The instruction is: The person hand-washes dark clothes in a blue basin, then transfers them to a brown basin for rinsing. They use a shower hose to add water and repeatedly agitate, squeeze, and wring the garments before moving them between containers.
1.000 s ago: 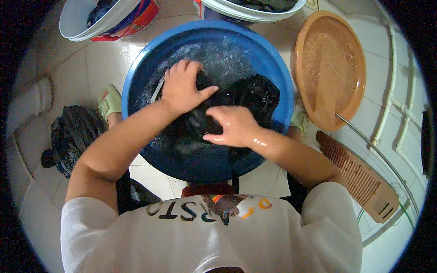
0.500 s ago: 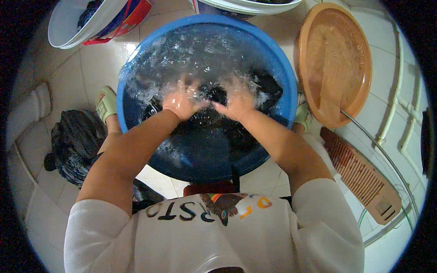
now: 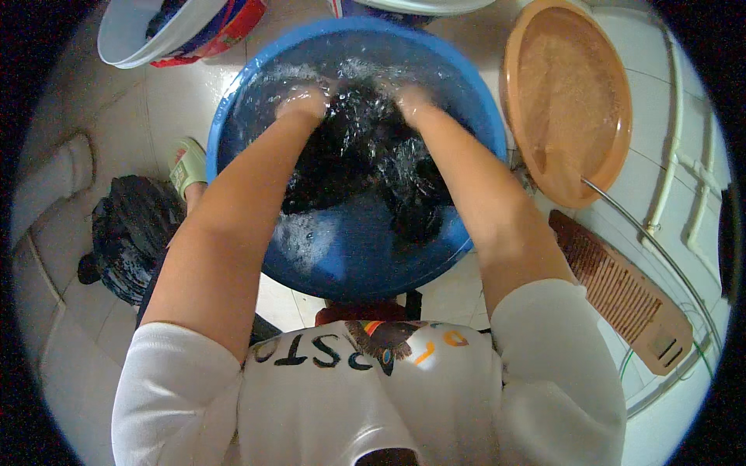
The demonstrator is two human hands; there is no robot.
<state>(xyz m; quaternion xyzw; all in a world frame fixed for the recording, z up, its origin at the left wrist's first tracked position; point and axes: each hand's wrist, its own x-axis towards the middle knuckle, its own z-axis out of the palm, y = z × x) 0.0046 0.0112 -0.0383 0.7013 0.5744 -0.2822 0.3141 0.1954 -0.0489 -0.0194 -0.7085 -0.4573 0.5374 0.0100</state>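
A large blue tub (image 3: pixel 357 268) of water stands in front of me, with soaked black cloth (image 3: pixel 334 175) spread through its middle. Both my arms reach over it to the far half. My left hand (image 3: pixel 304 102) dips into the water by the cloth's far left side. On the far right side of the cloth, my right hand (image 3: pixel 414 102) is also partly under water. Splashes and blur hide the fingers of both hands, so whether they grip the cloth does not show. Ripples and some foam cover the surface.
To the right stand an orange-brown basin (image 3: pixel 571 101) of water with a thin grey hose (image 3: pixel 622 206) over its rim, and a brown washboard (image 3: pixel 622 295). White-rimmed buckets (image 3: pixel 124 39) are at the back. A black plastic bag (image 3: pixel 132 233) lies left, near a green slipper (image 3: pixel 188 165).
Both hands have moved away from me toward the tub's far side and sunk deeper. More black cloth shows in the middle, and the wide splashing at the back has lessened.
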